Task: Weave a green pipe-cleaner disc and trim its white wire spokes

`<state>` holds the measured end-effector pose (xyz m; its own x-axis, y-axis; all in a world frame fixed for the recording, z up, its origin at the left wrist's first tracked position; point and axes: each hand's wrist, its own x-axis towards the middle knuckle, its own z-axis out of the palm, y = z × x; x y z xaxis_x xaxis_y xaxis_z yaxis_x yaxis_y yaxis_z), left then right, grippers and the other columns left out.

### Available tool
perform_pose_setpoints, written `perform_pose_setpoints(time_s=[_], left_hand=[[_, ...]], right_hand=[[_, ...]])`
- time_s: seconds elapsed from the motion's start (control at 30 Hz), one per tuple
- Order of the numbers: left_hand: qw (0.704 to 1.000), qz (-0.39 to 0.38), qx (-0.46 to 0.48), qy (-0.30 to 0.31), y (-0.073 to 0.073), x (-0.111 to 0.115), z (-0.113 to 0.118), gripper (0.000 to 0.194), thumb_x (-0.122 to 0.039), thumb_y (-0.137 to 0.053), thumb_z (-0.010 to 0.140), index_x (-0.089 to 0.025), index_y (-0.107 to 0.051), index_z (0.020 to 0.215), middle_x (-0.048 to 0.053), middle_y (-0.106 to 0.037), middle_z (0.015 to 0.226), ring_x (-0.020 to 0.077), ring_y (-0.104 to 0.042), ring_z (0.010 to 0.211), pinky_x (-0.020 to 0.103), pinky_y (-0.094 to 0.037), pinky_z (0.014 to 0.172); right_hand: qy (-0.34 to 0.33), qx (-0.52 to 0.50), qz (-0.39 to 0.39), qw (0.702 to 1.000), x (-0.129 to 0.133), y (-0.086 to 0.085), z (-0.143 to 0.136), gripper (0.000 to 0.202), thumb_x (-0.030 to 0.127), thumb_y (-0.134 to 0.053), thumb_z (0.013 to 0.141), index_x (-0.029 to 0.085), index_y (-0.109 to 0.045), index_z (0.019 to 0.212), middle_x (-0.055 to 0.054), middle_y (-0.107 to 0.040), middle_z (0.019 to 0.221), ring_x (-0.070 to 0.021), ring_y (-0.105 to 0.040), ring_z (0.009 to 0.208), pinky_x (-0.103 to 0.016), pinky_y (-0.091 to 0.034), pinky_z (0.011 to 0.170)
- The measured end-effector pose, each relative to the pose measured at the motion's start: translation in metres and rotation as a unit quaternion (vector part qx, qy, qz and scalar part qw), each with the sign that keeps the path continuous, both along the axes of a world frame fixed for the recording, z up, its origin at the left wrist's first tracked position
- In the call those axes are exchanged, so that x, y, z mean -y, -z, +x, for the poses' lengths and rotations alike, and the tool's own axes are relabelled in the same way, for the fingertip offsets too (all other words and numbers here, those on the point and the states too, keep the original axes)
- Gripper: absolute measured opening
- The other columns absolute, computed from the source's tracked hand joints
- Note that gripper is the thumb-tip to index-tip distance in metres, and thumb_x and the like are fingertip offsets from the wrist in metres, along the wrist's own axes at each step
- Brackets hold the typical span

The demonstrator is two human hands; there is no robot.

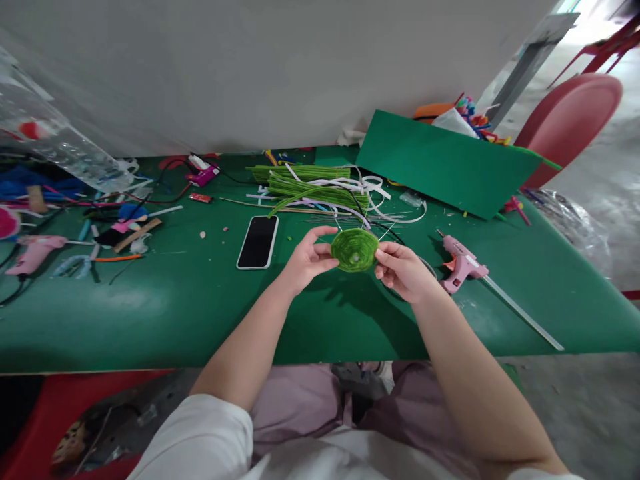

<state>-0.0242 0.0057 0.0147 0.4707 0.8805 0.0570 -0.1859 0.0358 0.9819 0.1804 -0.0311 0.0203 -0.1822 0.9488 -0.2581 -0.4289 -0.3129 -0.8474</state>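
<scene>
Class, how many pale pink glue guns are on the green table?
2. The left glue gun lies near the picture's left edge; the right glue gun lies right of the right hand. Others may be hidden.

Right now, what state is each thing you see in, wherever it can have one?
Left hand: fingers closed at the disc's left edge
Right hand: pinching its right edge
Green disc: held up
Phone: face up, screen dark
Right-side glue gun: lying down, stick in its back
Left-side glue gun: lying down
Both guns' heat: cannot tell
Green stems: piled, unheld
</scene>
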Motion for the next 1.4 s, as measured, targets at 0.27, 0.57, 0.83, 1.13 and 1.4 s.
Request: perform_pose_setpoints(time_s=[0.27,0.57,0.83,1.13,1.4], left_hand=[[0.994,-0.011,-0.029,-0.1,0.014,-0.006,-0.001,0.028,-0.031,-0.07,0.063,-0.019,-0.064,0.087,0.0,-0.061,0.075,0.0098,-0.056,0.071,0.024,-0.043,0.069],[0.994,0.031,-0.094,-0.04,0.004,0.002,0.001,0.017,-0.031,-0.066,0.067,-0.018,-0.066,0.078,0.0,-0.066,0.076,0.0119,-0.06,0.071,0.026,-0.046,0.07],[0.99,0.021,-0.106,-0.086,0.006,0.002,0.003,0.018,-0.03,-0.069,0.062,-0.017,-0.066,0.074,0.0,-0.065,0.069,0.0115,-0.058,0.065,0.025,-0.046,0.064],[0.996,-0.035,-0.016,-0.082,0.008,0.001,0.005,0.027,-0.031,-0.073,0.059,-0.016,-0.064,0.08,0.0,-0.064,0.072,0.0108,-0.058,0.067,0.025,-0.045,0.067],[0.999,-0.039,-0.027,-0.01,-0.002,0.005,0.007,0.021,-0.027,-0.072,0.062,-0.015,-0.058,0.074,0.0,-0.064,0.072,0.0121,-0.06,0.067,0.026,-0.047,0.066]], right_hand=[[0.02,0.072,0.084,0.994,0.003,0.0,-0.004,0.021,0.029,-0.071,0.065,0.015,-0.057,0.073,0.006,-0.052,0.052,-0.0094,-0.057,0.041,-0.014,-0.041,0.027],[0.034,0.071,0.084,0.993,0.005,-0.003,-0.005,0.022,0.033,-0.069,0.067,0.015,-0.059,0.075,0.004,-0.056,0.053,-0.0095,-0.057,0.041,-0.014,-0.04,0.027],[0.05,0.092,0.069,0.992,0.005,-0.008,-0.007,0.024,0.036,-0.069,0.066,0.015,-0.057,0.071,0.005,-0.053,0.046,-0.0082,-0.053,0.035,-0.013,-0.037,0.026],[-0.015,0.071,0.032,0.997,0.003,-0.005,-0.006,0.026,0.034,-0.07,0.064,0.016,-0.052,0.07,0.007,-0.049,0.044,-0.0079,-0.051,0.032,-0.013,-0.037,0.024],[-0.051,0.068,0.014,0.996,0.005,-0.011,-0.006,0.028,0.033,-0.072,0.063,0.017,-0.051,0.072,0.008,-0.051,0.047,-0.0054,-0.049,0.031,-0.011,-0.032,0.022]])
